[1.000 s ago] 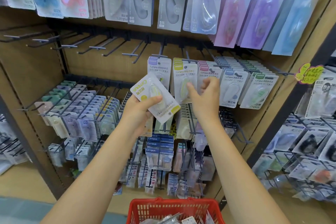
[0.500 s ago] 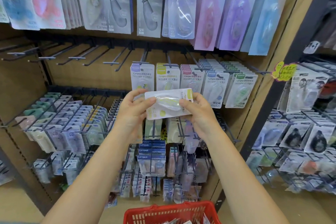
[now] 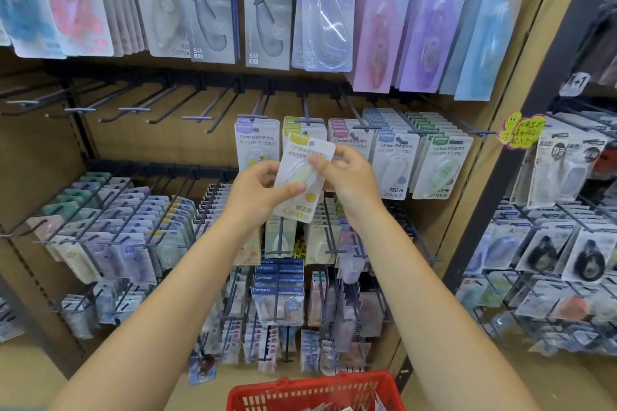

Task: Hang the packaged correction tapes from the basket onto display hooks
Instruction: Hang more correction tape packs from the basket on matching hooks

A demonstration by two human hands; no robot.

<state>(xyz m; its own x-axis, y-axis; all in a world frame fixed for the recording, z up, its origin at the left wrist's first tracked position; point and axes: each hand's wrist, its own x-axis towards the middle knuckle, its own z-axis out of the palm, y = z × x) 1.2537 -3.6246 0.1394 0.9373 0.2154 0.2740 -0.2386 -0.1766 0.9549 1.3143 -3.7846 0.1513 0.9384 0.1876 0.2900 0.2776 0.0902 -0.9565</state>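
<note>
Two hands hold one yellow-topped correction tape pack point(image 3: 302, 182) upright at centre frame, before the matching yellow row point(image 3: 304, 125).

The left hand point(image 3: 257, 192) pinches the pack's lower left edge, thumb across the blister; the right hand point(image 3: 347, 177) pinches its upper right side with curled fingers. It looks light: stiff card, a slick, dentable plastic bubble. Best gripped by the card edges, leaving the top hang hole free. The red basket point(image 3: 267, 394) sits at bottom centre.
</note>
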